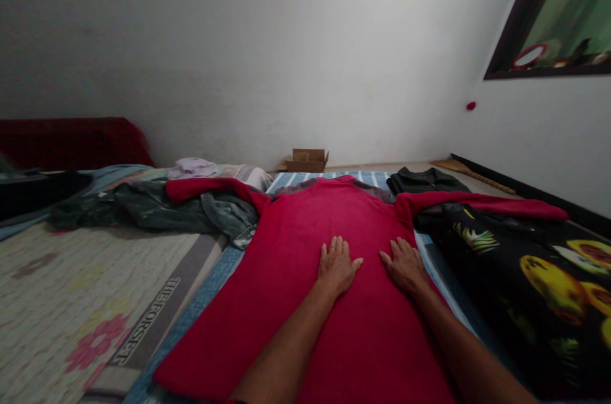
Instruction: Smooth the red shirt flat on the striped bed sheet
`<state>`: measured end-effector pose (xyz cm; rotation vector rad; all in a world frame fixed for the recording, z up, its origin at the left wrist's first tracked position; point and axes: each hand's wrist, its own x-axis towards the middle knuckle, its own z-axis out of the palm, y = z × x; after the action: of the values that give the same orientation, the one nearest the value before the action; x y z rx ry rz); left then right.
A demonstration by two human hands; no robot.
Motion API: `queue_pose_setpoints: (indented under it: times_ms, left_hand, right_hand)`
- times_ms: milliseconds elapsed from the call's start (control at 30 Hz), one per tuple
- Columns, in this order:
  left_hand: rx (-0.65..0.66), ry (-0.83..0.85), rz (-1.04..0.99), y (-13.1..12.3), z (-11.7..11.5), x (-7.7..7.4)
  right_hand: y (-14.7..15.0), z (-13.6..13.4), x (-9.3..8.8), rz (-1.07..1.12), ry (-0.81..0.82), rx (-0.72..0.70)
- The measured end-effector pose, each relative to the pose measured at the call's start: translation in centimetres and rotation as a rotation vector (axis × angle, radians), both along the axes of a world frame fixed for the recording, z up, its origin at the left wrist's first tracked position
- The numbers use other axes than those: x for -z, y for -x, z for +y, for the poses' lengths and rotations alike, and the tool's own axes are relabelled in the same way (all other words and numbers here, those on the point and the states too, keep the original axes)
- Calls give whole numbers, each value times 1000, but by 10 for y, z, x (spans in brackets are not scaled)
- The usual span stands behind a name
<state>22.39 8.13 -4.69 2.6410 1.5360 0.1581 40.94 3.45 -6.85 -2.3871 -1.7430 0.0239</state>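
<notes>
Red garment [365, 308] lies spread flat on the blue striped sheet [210, 302], sleeves [482, 203] outstretched. Left hand [337, 267] and right hand [405, 266] rest on its middle, palms down, fingers extended, gripping nothing, thumbs apart. Light, even pressure toward both side edges would probably best avoid creases. Beyond: grey-green clothing [147, 205] left, black fruit-print fabric [506, 302] right.

The bare left hand [338, 267] and bare right hand [405, 265] rested, palms down, on a spread red long-sleeved fabric garment [367, 315]. A brown open-topped cardboard box [308, 165] stood near the plain white wall [286, 54] beyond.
</notes>
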Motion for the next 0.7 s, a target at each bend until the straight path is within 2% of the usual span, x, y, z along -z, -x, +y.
queue_pose_setpoints:
  times_ms: [500, 700]
  left_hand:
    - [-50, -166, 59, -9, -6, -2]
    - [-44, -124, 72, -8, -8, -4]
  right_hand:
    - [0, 0, -3, 40, 0, 3]
    - [0, -1, -5, 45, -8, 4]
